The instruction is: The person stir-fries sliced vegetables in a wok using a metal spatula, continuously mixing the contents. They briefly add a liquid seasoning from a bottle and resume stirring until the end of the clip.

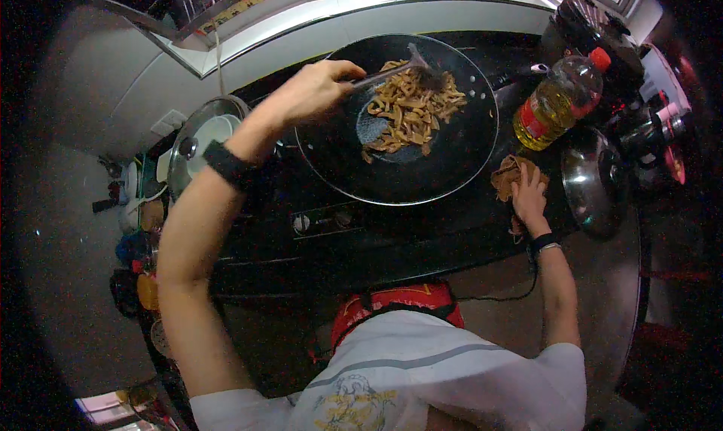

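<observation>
A large dark wok sits on the black stove, with brown strips of food heaped in its middle and upper part. My left hand reaches over the wok's left rim, closed on the handle of a spatula; its broad head lies at the upper part of the heap. To the right of the wok, my right hand rests on a crumpled brown cloth on the dark surface, fingers spread over it. Whether the fingers grip the cloth is not clear.
An oil bottle with a red cap stands right of the wok, above the cloth. A domed metal lid lies farther right. A glass lid and a pale bowl are at the left. A stove knob is below the wok.
</observation>
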### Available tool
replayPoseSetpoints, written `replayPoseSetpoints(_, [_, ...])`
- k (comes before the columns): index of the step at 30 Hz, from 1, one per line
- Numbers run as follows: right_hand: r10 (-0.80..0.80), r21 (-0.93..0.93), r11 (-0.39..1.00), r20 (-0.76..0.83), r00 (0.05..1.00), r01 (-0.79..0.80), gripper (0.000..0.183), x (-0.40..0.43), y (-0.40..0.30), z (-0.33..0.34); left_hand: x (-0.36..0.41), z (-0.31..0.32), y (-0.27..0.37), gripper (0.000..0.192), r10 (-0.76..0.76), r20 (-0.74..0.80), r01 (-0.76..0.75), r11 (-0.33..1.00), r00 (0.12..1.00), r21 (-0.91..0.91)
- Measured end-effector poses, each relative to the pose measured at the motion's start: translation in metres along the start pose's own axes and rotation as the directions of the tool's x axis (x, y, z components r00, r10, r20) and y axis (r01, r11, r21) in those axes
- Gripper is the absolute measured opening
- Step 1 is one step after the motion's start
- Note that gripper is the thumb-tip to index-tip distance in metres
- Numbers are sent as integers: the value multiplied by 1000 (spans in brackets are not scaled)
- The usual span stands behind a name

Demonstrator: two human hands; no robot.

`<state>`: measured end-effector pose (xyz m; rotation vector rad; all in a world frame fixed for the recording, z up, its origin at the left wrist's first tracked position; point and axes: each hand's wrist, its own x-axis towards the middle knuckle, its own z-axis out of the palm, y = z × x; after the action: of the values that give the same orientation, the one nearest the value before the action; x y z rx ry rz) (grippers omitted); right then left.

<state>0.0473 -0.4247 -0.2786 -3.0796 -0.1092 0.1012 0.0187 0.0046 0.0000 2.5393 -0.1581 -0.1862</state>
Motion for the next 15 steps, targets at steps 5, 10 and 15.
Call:
replayPoseSetpoints(5, [43, -6, 999, 47, 998, -43, 61, -2, 1, -4, -10, 26, -26, 32, -82, 66, 78, 995, 994, 57])
replayPoseSetpoints(10, [-1, 10, 1000, -15, 1000, 1, 61, 3, 7, 9, -36, -5, -50, 33, -237, 125, 261, 936, 963, -238])
replayPoseSetpoints(15, [18, -26, 999, 20, 1000, -18, 61, 1, 0, 2, -74, -20, -49, 34, -308, 208, 345, 923, 928, -172])
